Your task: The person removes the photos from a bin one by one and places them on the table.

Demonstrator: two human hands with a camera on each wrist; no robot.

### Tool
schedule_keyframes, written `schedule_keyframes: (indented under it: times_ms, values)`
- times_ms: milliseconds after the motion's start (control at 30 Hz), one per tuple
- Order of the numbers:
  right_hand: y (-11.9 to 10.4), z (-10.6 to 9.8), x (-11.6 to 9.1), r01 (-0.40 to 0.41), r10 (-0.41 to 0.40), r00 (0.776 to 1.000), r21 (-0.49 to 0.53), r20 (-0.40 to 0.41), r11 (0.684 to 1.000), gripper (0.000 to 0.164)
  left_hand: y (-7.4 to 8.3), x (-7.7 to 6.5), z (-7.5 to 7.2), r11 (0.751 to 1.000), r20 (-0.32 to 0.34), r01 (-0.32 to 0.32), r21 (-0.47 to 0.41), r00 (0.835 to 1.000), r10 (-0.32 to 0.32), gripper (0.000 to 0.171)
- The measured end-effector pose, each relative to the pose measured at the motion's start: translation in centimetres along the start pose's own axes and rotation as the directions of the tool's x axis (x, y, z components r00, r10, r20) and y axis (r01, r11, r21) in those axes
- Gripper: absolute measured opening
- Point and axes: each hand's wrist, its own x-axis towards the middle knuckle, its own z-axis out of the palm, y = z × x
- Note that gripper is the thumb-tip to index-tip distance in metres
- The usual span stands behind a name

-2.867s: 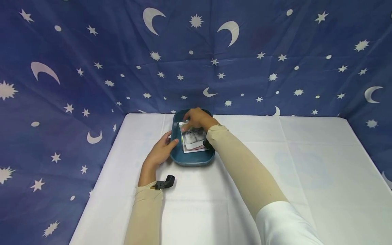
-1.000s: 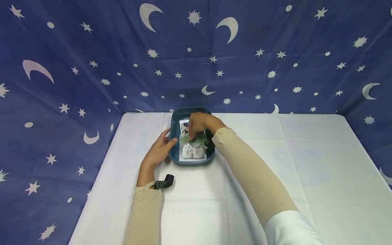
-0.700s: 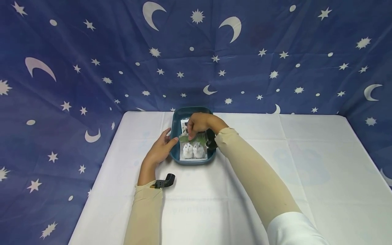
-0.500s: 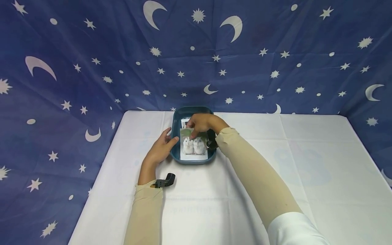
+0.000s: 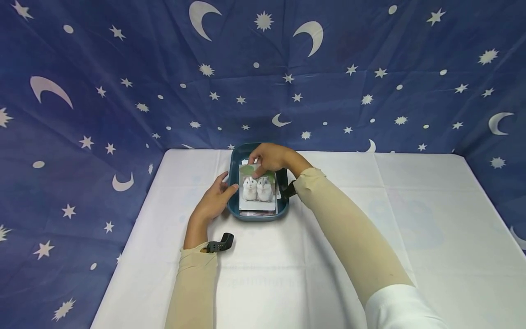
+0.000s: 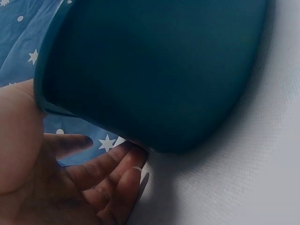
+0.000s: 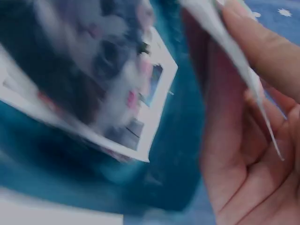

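A dark teal tray [image 5: 232, 201] stands near the table's back edge. My left hand [image 5: 213, 198] holds its left wall, thumb over the rim; in the left wrist view my fingers [image 6: 108, 183] rest against the outside. My right hand [image 5: 271, 157] pinches the top of a photo card [image 5: 258, 194] with two white hamsters, thumb in front. The card is raised over other photo cards [image 5: 259, 213] in the tray. The right wrist view, blurred, shows the held card edge-on and the white-bordered stack [image 7: 108, 79] below it.
A white cloth [image 5: 411, 219] covers the table around the tray. Behind and to the left hangs a blue sheet [image 5: 255, 45] with moons and stars. Each wrist wears a small black camera, such as the left one [image 5: 222, 243].
The hamster card lay in the tray a second ago under my right fingertips; my right hand has gripped its top edge and lifted it, uncovering the cards below. My left hand stays put.
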Motion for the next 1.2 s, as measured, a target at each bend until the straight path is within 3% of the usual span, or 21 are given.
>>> schedule_keyframes:
  times_ms: [233,367,467,600,733,967,1200]
  values:
    - [1.3,-3.1,-3.8,0.093,-0.077,0.987,0.111,-0.144,0.989,0.028,0.0,-0.1,0.1,0.999,-0.004,0.024,-0.027,1.000,-0.024,0.077]
    - [3.5,-4.5,-5.7,0.065,-0.025,0.970,0.160,-0.241,0.985,0.031,0.0,-0.2,0.0,0.999,-0.004,0.020,-0.027,1.000,-0.020,0.077]
    - [5.5,-5.4,-6.9,0.016,0.053,0.939,0.194,-0.340,0.981,0.031,0.1,-0.2,-0.1,1.000,-0.004,0.008,-0.019,1.000,-0.008,0.076]
    - [8.5,-6.2,-8.0,-0.025,0.146,0.880,0.263,-0.452,0.964,0.031,0.2,-0.1,0.0,1.000,-0.002,0.001,-0.014,1.000,-0.001,0.077]
    - [11.0,-6.4,-8.1,-0.070,0.242,0.840,0.344,-0.485,0.936,0.032,0.1,-0.1,-0.1,1.000,-0.006,0.001,-0.008,1.000,-0.001,0.077]
    - [14.3,-4.7,-6.6,-0.107,0.265,0.854,0.348,-0.447,0.931,0.028,-0.1,-0.1,-0.2,1.000,-0.006,0.006,-0.019,1.000,-0.006,0.077]
    - [15.3,-3.1,-5.7,-0.103,0.258,0.840,0.328,-0.476,0.939,0.024,0.0,0.0,0.0,1.000,-0.007,0.002,0.003,1.000,-0.002,0.077]
